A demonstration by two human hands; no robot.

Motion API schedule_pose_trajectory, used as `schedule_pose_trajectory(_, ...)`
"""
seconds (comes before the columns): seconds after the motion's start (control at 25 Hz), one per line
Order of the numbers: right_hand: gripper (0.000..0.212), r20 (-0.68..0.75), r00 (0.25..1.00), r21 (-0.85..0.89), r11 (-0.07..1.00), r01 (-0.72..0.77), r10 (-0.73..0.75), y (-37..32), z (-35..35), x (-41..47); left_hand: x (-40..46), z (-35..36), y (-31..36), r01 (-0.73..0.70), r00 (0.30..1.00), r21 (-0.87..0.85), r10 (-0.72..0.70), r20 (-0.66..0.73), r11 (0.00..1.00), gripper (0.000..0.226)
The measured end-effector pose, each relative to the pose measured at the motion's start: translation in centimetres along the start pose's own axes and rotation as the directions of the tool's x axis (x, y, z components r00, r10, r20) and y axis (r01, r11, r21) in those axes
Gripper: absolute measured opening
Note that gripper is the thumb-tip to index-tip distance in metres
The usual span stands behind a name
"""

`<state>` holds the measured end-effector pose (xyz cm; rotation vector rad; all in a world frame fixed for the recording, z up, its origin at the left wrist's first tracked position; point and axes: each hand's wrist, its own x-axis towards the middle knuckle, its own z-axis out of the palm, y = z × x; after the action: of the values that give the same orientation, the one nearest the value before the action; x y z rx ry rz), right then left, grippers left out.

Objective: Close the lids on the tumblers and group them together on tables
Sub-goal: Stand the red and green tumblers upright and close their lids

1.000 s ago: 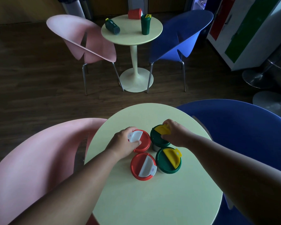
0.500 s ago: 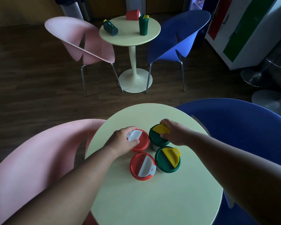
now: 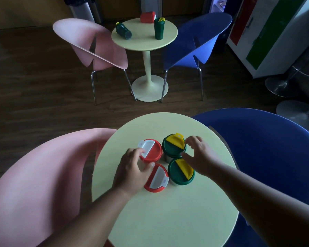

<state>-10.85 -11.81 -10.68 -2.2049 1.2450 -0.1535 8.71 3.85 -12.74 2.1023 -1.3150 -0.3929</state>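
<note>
Seen from the head camera, four tumblers stand clustered on the near round surface [image 3: 168,211]: two red-lidded tumblers [image 3: 151,150] and two green-lidded tumblers [image 3: 173,146]. The left hand [image 3: 132,171] curls its fingers round the far red one's side. The right hand [image 3: 199,154] hovers with loosely spread fingers beside the green pair, gripping nothing. Three more tumblers [image 3: 159,30] sit on the far surface [image 3: 144,41], two tipped over.
</note>
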Motion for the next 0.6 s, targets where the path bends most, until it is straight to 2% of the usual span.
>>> schedule_pose_trajectory(0.12,0.043,0.102,0.993,0.022,0.998,0.065,-0.067,1.3,0.5,-2.6,-3.3,0.5,0.8,0.034,0.995,0.009,-0.035,0.096,0.999,0.062)
schedule_pose_trajectory(0.32,0.072,0.250,0.953,-0.054,0.981,0.189,-0.170,2.0,0.1,-3.4,-4.5,1.6,1.8,0.081,0.990,0.098,-0.091,0.105,0.992,0.086)
schedule_pose_trajectory(0.44,0.089,0.340,0.912,-0.185,0.935,0.304,-0.229,2.0,0.2,-3.4,-4.5,2.2,1.8,0.090,0.991,0.161,-0.105,0.084,0.983,0.088)
schedule_pose_trajectory(0.6,0.093,0.403,0.887,-0.290,0.888,0.357,-0.225,2.0,0.1,-3.5,-4.1,1.9,1.9,0.045,0.988,0.306,-0.087,0.125,0.951,0.082)
